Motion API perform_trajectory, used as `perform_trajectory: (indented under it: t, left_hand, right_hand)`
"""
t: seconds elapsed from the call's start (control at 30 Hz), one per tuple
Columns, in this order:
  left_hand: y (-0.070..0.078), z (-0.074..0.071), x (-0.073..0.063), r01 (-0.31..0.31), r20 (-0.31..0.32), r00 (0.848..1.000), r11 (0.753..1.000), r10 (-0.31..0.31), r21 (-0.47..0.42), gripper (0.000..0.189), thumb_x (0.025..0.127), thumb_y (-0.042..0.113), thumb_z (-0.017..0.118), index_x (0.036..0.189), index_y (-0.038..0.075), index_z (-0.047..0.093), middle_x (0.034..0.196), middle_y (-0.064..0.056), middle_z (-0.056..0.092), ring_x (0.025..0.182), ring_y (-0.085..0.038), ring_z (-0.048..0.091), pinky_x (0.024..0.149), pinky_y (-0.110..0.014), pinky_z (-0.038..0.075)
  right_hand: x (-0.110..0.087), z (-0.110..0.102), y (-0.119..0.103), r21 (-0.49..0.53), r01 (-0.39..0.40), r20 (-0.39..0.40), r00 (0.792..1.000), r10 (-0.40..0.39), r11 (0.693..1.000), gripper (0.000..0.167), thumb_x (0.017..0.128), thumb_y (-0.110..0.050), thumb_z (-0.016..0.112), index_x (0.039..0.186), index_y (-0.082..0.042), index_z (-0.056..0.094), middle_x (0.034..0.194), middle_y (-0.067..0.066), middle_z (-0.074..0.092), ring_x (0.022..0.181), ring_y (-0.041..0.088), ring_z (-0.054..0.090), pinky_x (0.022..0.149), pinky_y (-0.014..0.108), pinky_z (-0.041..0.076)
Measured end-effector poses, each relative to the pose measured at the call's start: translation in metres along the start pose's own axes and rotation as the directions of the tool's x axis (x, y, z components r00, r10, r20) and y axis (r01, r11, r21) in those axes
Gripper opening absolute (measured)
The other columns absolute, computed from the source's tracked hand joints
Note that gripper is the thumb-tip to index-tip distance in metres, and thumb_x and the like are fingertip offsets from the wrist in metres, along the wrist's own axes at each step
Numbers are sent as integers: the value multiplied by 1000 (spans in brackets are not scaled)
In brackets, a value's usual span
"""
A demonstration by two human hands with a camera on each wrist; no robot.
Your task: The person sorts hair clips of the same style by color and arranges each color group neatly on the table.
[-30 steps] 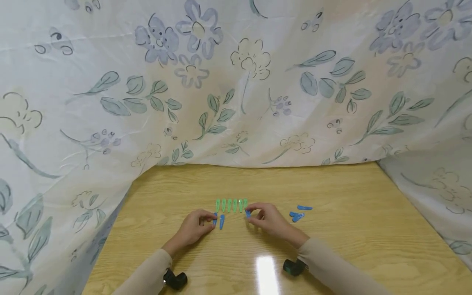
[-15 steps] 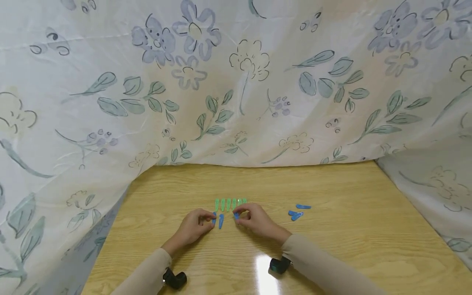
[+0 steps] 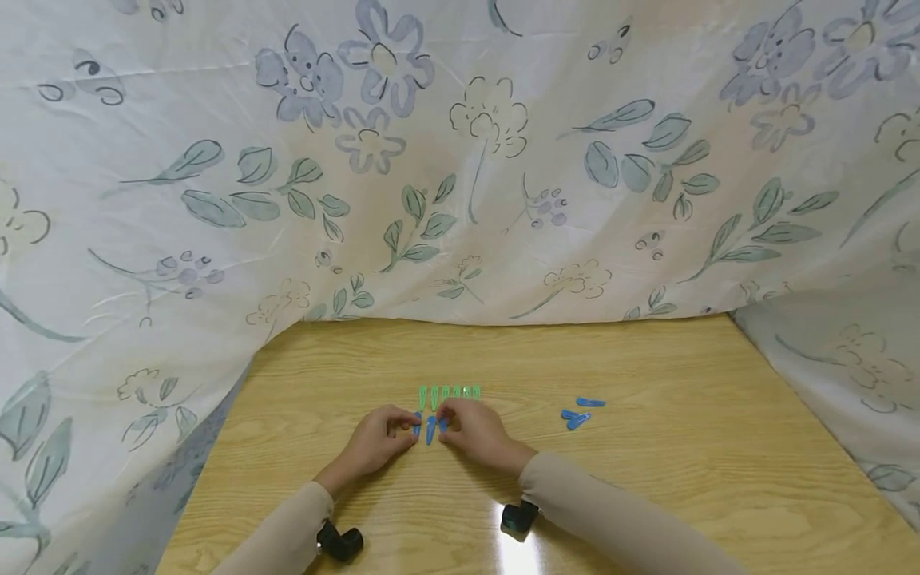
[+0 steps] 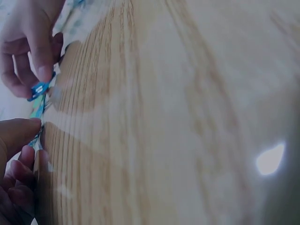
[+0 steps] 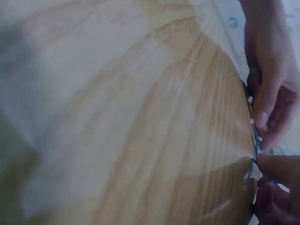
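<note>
My left hand (image 3: 379, 438) pinches a blue snap hair clip (image 3: 418, 426) at its two ends, at the left end of a short row on the table. Just right of it lies a second blue hair clip (image 3: 430, 430), upright in the row. My right hand (image 3: 476, 431) pinches a third blue hair clip (image 3: 442, 425) close beside that one; in the left wrist view this blue clip (image 4: 40, 89) sits tilted between thumb and fingers. Behind them runs a row of several green hair clips (image 3: 434, 396), its right part partly hidden by my right hand.
Several loose blue hair clips (image 3: 577, 419) lie to the right, some overlapping. The wooden table (image 3: 683, 447) carries a bright light reflection near its front. A floral cloth (image 3: 460, 239) hangs behind and at both sides. Each wrist wears a black camera (image 3: 519, 517).
My right hand has moved left with its blue hair clip, from the right end of the green row to beside the second blue clip. The left hand stays in place.
</note>
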State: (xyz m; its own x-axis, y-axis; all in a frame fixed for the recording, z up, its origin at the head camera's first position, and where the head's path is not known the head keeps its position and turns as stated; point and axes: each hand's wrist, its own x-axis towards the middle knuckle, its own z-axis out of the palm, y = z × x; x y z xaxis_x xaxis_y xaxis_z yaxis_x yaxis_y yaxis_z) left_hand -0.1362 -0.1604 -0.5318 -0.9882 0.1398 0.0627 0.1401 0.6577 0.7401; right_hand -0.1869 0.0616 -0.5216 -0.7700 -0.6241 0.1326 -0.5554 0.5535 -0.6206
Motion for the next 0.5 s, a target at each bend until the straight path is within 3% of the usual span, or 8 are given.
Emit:
perform_trajectory:
  t: [0.17,0.5]
  left_hand:
    - [3,0,-1,0,-1,1000,1000,0,1,19,91,13,75,109,12,77,102,-4,68,62,-4,45,56,-20,41]
    - [5,0,-4,9,-5,1000,1000,-9,8,19,91,12,75,109,12,77,101,-4,68,63,-4,45,56,-20,41]
  right_hand:
    - [2,3,-5,-95,11,8,1000,-10,995,25,88,-24,79,109,-14,69,105,-2,73,97,14,69,80,30,55]
    - [0,9,-4,-144,10,-50,999,-17,989,36,84,-31,83,114,-15,71,108,-2,68,87,8,60,67,23,47]
